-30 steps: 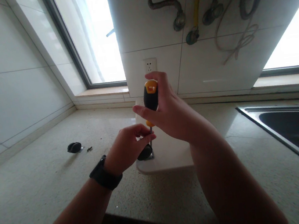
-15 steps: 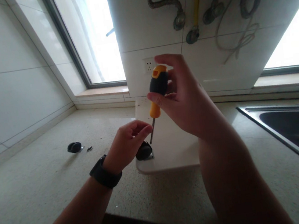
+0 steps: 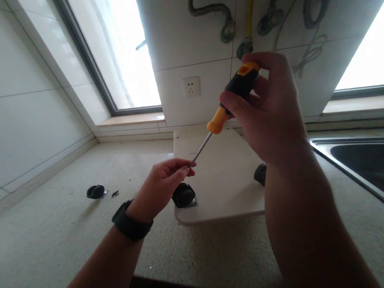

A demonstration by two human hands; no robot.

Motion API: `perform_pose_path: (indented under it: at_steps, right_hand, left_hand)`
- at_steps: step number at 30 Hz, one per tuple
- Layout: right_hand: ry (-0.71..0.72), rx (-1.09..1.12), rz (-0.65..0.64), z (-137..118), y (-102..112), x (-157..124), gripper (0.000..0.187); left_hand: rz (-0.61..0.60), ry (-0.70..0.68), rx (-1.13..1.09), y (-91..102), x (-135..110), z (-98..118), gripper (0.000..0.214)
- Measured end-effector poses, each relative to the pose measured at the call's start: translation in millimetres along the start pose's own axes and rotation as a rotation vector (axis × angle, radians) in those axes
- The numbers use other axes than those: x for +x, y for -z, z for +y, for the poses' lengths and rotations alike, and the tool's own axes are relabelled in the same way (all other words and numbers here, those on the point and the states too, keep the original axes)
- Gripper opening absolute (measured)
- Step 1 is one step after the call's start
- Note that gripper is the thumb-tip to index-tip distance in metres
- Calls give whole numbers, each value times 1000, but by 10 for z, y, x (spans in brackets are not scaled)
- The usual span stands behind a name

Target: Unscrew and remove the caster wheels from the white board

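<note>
My right hand (image 3: 268, 104) is wrapped around the black and orange handle of a screwdriver (image 3: 237, 87). Its thin metal shaft slants down left to the fingertips of my left hand (image 3: 164, 183), which are pinched around the tip. Whether a small screw is also there cannot be made out. Just below those fingers, a black caster (image 3: 184, 195) with a metal plate sits on the near left corner of a white board (image 3: 222, 206). A second caster (image 3: 260, 175) on the board is partly hidden by my right forearm.
On the stone counter (image 3: 64, 228) at left lie a loose caster (image 3: 95, 192) and several small dark screws (image 3: 115, 193). A steel sink (image 3: 376, 161) is set in at right. Behind are a wall socket (image 3: 191, 87) and pipes (image 3: 211, 10).
My right hand has moved up and right, and the screwdriver leans over more. Its tip has lifted from beside the caster to my left fingertips. The right-hand caster has come into view.
</note>
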State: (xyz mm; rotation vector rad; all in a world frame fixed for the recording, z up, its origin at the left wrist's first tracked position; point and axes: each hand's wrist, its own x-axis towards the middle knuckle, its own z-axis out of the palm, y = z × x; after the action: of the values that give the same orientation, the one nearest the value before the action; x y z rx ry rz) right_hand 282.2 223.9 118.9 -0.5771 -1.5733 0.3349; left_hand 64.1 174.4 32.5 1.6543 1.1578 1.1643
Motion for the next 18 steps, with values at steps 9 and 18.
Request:
perform_pose_path:
  at_steps: [9,18]
  right_hand:
    - [96,155,84,-76,8,-47,49]
    - [-87,290,290,239,17,-286,57]
  left_hand:
    - [25,-51,10,51,-65,48,25]
    - [284,-13,189,850,-333,-639,46]
